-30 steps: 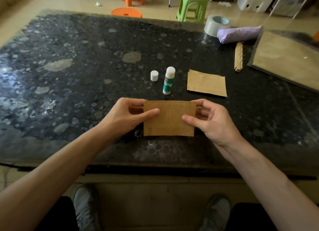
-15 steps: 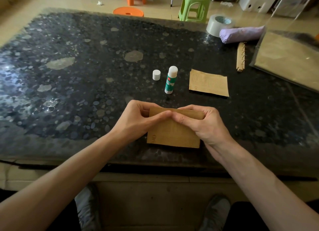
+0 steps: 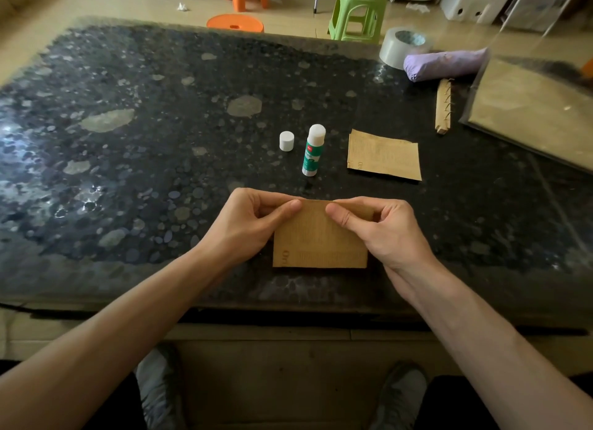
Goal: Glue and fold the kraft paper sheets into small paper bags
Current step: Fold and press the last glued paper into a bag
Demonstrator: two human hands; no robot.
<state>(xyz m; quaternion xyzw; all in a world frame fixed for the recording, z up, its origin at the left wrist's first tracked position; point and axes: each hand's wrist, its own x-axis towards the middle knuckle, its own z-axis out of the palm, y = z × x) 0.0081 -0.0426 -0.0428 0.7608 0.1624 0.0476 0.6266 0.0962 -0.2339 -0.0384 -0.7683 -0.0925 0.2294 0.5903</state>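
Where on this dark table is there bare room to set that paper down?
Widest bare patch: the table left of the white cap and the left hand pinching the paper. Also bare: the far middle, beyond the glue stick. Crowded: the far right corner, with tape roll, purple bundle and kraft sheet pack; a folded bag lies nearer.

- I read the kraft sheet (image 3: 321,240) nearest me as tan-brown, with faint darker printed lines and an "On" mark.
- The second sheet (image 3: 385,156) is the same tan, faintly printed.
- The glue stick (image 3: 312,155) is white with a green label and a small red spot; the loose cap (image 3: 286,140) is plain white.
- The table (image 3: 134,173) is black, speckled with grey pebble shapes.
- I see a grey tape roll (image 3: 396,49), a lilac bundle (image 3: 446,64), a green stool (image 3: 357,10) and an orange stool (image 3: 236,23).
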